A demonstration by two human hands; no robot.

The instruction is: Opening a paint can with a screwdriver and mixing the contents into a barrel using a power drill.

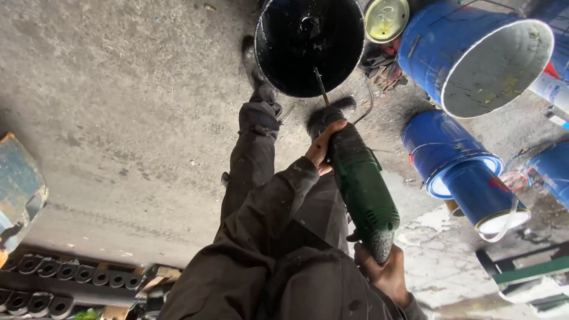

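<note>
I hold a green power drill [363, 186] with both hands. My left hand [321, 147] wraps its front end, near the chuck. My right hand [386, 274] grips the grey rear handle. A thin metal rod [320, 86] runs from the drill into a black bucket [309, 44] filled with glossy black liquid. My leg in dark work trousers stretches toward the bucket, and my boot [256, 65] rests against its left side.
Several blue drums [474, 56] lie and stand at the right, one open with a pale inside. A yellowish round lid [386, 19] lies beside the bucket. Rows of dark metal parts [56, 278] lie lower left. The concrete floor [118, 106] is stained.
</note>
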